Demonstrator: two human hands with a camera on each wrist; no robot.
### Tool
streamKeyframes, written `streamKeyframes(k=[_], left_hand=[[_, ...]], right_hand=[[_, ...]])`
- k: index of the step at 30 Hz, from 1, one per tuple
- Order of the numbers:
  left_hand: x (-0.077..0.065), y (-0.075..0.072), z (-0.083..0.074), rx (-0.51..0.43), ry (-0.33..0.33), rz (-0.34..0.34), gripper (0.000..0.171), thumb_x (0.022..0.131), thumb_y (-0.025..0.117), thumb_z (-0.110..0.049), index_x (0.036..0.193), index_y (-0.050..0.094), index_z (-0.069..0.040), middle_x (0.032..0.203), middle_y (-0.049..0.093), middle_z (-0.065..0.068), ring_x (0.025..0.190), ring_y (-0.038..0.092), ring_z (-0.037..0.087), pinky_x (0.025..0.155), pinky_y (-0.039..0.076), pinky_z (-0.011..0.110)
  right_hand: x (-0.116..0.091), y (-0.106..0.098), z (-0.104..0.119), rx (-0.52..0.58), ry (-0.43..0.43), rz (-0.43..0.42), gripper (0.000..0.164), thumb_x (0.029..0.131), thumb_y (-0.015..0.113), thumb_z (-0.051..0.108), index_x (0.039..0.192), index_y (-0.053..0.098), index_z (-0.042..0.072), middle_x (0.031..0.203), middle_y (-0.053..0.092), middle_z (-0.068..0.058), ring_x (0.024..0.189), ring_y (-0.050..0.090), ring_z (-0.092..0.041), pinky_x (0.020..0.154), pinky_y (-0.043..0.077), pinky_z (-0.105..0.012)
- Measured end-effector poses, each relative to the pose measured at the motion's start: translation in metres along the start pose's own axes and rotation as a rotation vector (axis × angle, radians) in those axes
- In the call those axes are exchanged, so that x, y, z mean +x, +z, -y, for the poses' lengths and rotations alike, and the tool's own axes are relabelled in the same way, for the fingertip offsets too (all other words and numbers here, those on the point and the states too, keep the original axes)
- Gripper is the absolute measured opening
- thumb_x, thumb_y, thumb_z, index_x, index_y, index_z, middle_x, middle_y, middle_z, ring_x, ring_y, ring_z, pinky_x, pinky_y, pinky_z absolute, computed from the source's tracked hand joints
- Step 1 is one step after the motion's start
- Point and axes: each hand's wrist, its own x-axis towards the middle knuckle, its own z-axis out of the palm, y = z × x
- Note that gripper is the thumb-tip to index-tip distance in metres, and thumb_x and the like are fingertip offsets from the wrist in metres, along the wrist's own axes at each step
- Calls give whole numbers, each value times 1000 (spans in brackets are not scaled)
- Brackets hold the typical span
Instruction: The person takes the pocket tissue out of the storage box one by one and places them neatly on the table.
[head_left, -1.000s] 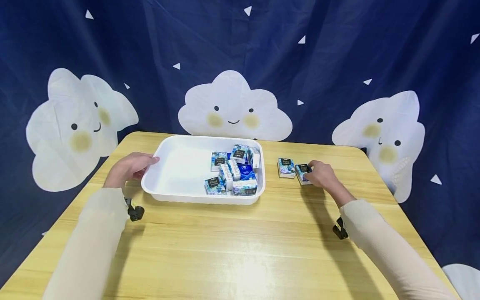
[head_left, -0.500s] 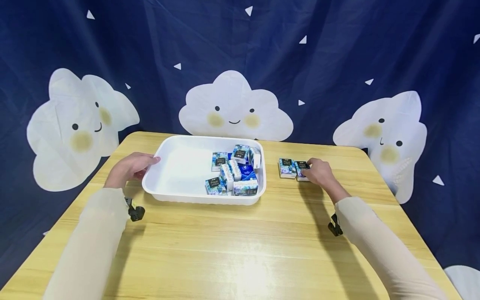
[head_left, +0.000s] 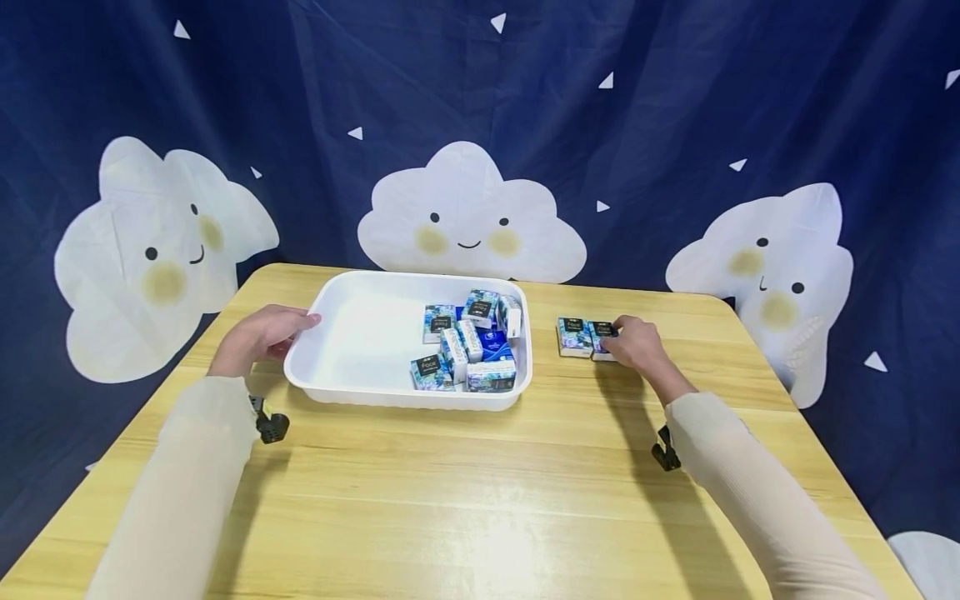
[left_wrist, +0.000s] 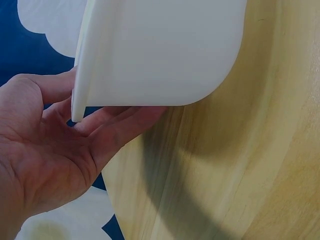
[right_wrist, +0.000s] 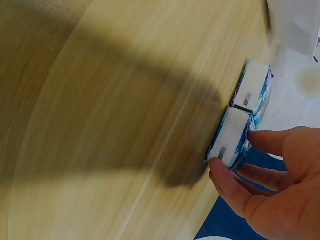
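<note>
My left hand (head_left: 262, 335) grips the left end of a white plastic tray (head_left: 360, 398), thumb over the rim. In the left wrist view its other fingers (left_wrist: 125, 125) reach under the tray's base. At the right, my right hand (head_left: 637, 343) holds a small blue-flowered pocket tissue pack (head_left: 602, 342) on the table by its right end. The right wrist view shows fingertips on the top and near end of this pack (right_wrist: 231, 137). A second tissue pack (head_left: 574, 337) lies flat right beside it, on its left, the two lined up edge to edge.
Several tissue packs (head_left: 453, 354) lie jumbled in the tray's right half, some flat and some on edge, with a plain blue packet (head_left: 492, 344) among them. The wooden table (head_left: 450, 500) ends at a dark blue curtain (head_left: 645, 133) printed with clouds.
My right hand has slid its tissue pack slightly left and away from me, turning it straight against the second pack. In the last half second hardly anything moves. The left hand stays on the tray.
</note>
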Motion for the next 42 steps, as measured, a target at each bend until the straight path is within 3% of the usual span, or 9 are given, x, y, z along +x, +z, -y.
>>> streamKeyframes(k=[31,37,42], left_hand=[[1,0,1,-24,-18,1,68,108,42,-43,159,25,-2,142,46,21,107,55,26,79,49,28],[0,0,0,-26,-18,-3,68,108,43,-43,159,27,-2,141,47,20,105,55,25,79,49,29],[2,-1,2,-17,0,1,68,108,43,-43,159,26,-1,139,48,20,103,57,23,78,50,28]], right_hand=[[1,0,3,0,17,19,56,99,53,24,141,47,-12,140,53,-33,129,49,-51,106,45,-57],[0,-8,6,-3,9,51,60,99,51,25,143,43,-15,142,49,-35,129,47,-53,105,45,-58],[0,-16,13,-15,3,21,60,100,49,23,144,40,-16,143,48,-35,130,47,-53,106,44,-58]])
